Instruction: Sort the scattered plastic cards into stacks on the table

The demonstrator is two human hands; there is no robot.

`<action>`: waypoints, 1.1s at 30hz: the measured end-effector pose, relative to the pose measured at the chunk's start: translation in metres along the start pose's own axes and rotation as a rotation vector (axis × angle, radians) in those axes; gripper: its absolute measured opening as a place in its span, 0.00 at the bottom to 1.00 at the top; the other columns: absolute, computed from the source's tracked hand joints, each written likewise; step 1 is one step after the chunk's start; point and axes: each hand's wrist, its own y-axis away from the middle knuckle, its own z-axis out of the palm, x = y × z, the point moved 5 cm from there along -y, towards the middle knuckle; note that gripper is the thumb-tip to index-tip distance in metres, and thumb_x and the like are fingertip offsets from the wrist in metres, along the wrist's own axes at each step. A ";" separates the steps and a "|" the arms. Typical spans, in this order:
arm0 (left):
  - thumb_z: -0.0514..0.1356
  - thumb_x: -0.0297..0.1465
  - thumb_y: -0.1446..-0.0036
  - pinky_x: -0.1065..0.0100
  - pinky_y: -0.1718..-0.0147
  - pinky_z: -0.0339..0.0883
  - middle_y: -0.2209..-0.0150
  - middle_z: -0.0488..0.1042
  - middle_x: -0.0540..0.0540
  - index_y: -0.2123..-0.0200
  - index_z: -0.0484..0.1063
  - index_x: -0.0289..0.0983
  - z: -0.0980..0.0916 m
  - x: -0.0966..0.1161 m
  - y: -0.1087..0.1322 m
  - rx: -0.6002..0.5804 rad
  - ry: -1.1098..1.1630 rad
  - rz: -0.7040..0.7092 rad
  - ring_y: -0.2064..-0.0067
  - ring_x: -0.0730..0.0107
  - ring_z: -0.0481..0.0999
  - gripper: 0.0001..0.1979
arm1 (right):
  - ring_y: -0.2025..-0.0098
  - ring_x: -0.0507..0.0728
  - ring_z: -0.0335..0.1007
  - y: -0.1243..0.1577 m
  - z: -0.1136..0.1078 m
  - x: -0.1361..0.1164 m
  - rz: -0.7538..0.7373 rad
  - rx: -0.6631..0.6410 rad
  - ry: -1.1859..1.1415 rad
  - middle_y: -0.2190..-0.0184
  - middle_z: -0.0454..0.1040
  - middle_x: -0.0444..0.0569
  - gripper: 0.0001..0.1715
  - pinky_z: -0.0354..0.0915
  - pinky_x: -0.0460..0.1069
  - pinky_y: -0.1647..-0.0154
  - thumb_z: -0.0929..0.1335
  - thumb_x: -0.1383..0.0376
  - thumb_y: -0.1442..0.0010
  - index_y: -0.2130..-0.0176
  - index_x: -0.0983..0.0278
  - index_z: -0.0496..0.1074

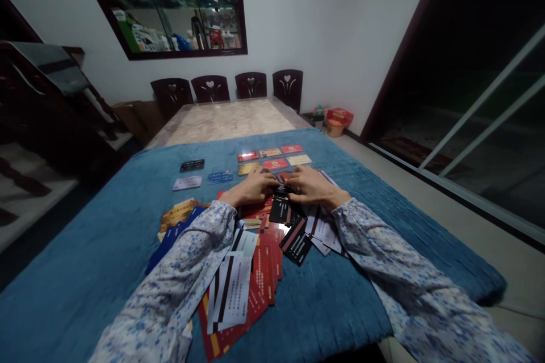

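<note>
My left hand [252, 188] and my right hand [310, 186] meet over a heap of plastic cards [264, 261] on a blue cloth [106, 249]. Both hands have curled fingers closed on a small dark card [280, 188] held between them. Red, white, blue, black and yellow cards lie scattered under and in front of my forearms. Beyond my hands, sorted cards [275, 157] lie in neat rows: red, orange and yellow ones. Further left lie a blue card [220, 177], a pale card [187, 182] and a black card [192, 165].
The blue cloth covers the near part of a long marble-topped table [225, 119]. Several dark chairs [227, 87] stand at its far end. A glass-fronted wall cabinet [170, 3] holds bottles. A sliding glass door [481, 119] is on the right; a red box [338, 119] sits on the floor.
</note>
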 end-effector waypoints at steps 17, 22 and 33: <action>0.57 0.23 0.43 0.61 0.51 0.68 0.61 0.78 0.42 0.60 0.82 0.38 -0.009 -0.008 -0.001 0.161 0.048 -0.030 0.53 0.59 0.73 0.14 | 0.60 0.59 0.65 0.001 -0.002 0.011 0.094 0.214 0.043 0.67 0.77 0.54 0.15 0.57 0.51 0.57 0.65 0.68 0.32 0.59 0.63 0.82; 0.58 0.19 0.47 0.63 0.57 0.67 0.64 0.77 0.42 0.61 0.81 0.36 -0.005 -0.014 -0.002 0.246 0.069 -0.045 0.57 0.60 0.71 0.15 | 0.60 0.59 0.68 0.000 0.001 0.015 0.127 0.278 0.014 0.66 0.78 0.53 0.14 0.59 0.51 0.56 0.67 0.70 0.35 0.54 0.63 0.81; 0.57 0.21 0.43 0.65 0.59 0.68 0.67 0.75 0.44 0.67 0.79 0.35 0.002 -0.023 -0.003 0.389 0.164 -0.076 0.61 0.63 0.72 0.10 | 0.62 0.58 0.68 0.001 0.009 0.026 0.196 0.302 -0.083 0.68 0.76 0.51 0.09 0.58 0.50 0.61 0.70 0.70 0.38 0.58 0.64 0.79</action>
